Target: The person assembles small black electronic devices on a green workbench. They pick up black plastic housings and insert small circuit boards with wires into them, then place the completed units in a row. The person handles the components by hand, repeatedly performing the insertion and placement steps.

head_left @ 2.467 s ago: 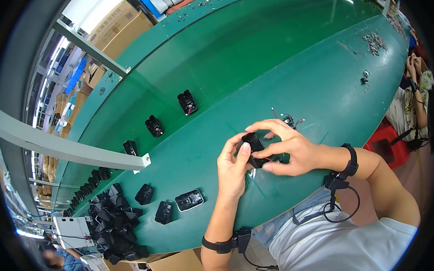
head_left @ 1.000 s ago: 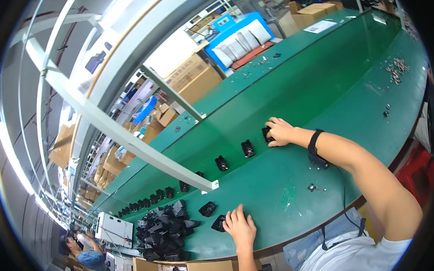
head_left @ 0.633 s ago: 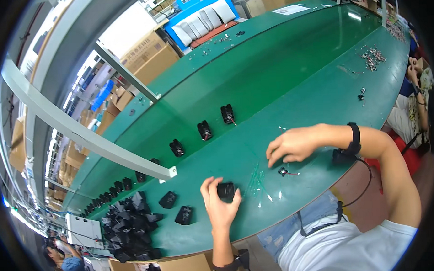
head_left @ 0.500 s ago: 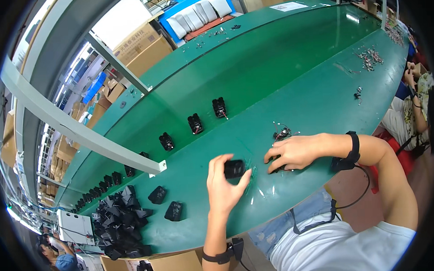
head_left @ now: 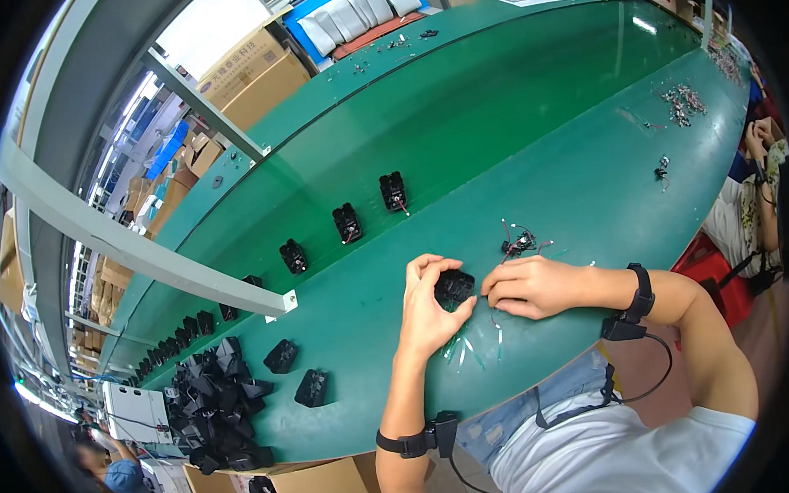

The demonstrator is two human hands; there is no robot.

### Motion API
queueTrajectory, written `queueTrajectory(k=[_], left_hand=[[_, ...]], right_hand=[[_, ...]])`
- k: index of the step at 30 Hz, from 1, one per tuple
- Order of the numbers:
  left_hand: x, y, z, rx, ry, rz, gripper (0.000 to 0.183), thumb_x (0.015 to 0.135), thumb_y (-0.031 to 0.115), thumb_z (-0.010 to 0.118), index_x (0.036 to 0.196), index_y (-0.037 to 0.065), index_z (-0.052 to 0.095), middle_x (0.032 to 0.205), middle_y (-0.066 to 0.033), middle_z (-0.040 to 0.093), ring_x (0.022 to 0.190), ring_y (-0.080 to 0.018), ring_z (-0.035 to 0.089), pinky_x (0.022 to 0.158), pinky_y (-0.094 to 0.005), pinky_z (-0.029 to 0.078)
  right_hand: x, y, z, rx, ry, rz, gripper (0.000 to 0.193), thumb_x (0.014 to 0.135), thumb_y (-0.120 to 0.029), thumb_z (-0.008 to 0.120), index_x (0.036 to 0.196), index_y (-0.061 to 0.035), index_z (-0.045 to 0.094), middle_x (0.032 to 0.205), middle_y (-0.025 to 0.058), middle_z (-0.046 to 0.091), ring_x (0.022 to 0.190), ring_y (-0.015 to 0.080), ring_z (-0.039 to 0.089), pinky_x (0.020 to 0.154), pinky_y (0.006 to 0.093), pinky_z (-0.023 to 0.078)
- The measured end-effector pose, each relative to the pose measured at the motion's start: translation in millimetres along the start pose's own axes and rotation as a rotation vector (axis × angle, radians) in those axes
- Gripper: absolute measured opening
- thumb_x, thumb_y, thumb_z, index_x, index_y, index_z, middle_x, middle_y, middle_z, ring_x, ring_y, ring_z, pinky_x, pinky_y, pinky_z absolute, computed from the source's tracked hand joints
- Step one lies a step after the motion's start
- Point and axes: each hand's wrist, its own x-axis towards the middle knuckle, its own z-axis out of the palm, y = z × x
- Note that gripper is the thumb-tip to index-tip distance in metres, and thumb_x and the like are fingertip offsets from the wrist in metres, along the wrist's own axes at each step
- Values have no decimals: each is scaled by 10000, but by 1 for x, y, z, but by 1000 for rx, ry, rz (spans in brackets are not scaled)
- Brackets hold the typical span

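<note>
My left hand (head_left: 421, 319) is closed around a black plastic housing (head_left: 455, 285), its hollow side tipped up between thumb and fingers. Close against the housing's right edge, my right hand (head_left: 535, 287) has its fingers pinched together. What they hold is hidden, though a thin wire (head_left: 498, 323) with a pale end shows just below the fingertips. Beyond my right hand lies a small cluster of wired parts (head_left: 520, 240) on the green bench (head_left: 399, 377). Thin green and clear strips (head_left: 461, 350) are scattered beneath my left hand.
A heap of black housings (head_left: 217, 400) sits at the left, with two loose housings (head_left: 311, 388) beside it. Along the sunken green strip (head_left: 494, 113) stands a row of housings (head_left: 347, 223) with wires. A grey post (head_left: 151, 246) crosses the left. Another person (head_left: 762, 207) sits at far right.
My left hand has brought the housing right and slightly up, close to my right hand. My right hand has lifted from the bench parts, its fingers now pinched. The view has shifted slightly.
</note>
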Motion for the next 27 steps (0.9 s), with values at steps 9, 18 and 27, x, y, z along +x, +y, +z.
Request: queueTrajectory(k=[9,18,27], left_hand=[[4,3,9,-166,-60,66,556,662,93,831,1180,50,634,1286,-174,550,1203,-309,568,1005,-398,473],[-1,11,16,-245,-128,124,450,727,104,825,1143,22,677,1311,-159,525,1085,-250,631,919,-359,515],[-2,16,20,-228,-59,75,886,604,150,945,1354,7,494,1237,-162,590,1105,-281,639,954,-372,519]], right_hand=[[3,2,-20,213,272,85,120,807,-3,725,913,-23,675,1055,99,642,886,226,670,770,326,568],[-1,2,-17,258,382,153,149,777,25,727,903,-25,665,934,84,676,821,203,680,732,306,564],[6,-5,-20,172,393,38,153,782,4,763,906,-43,686,892,60,703,931,258,678,826,358,543]])
